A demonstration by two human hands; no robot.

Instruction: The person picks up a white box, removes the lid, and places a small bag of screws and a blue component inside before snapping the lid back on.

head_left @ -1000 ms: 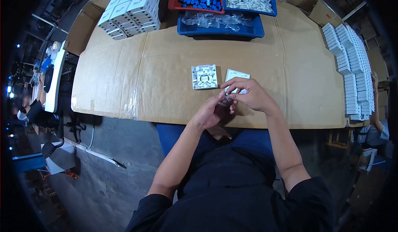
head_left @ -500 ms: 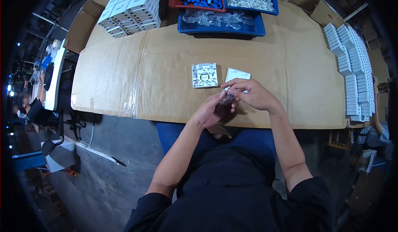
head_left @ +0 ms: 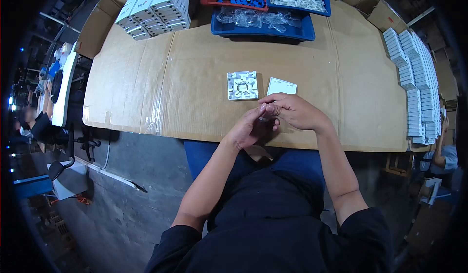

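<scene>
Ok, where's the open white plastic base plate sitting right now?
In the head view the white base plate lies flat on the cardboard-covered table, just left of the white cover and just beyond the left hand.

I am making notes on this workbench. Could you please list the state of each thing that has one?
Left hand: grip closed on small clear part.
Right hand: grip closed on the same part.
Small clear part: pinched between both hands, mostly hidden.
White base plate: flat, open side up.
White cover: flat, apart from the plate.
Blue tray: holds clear bags.
</scene>
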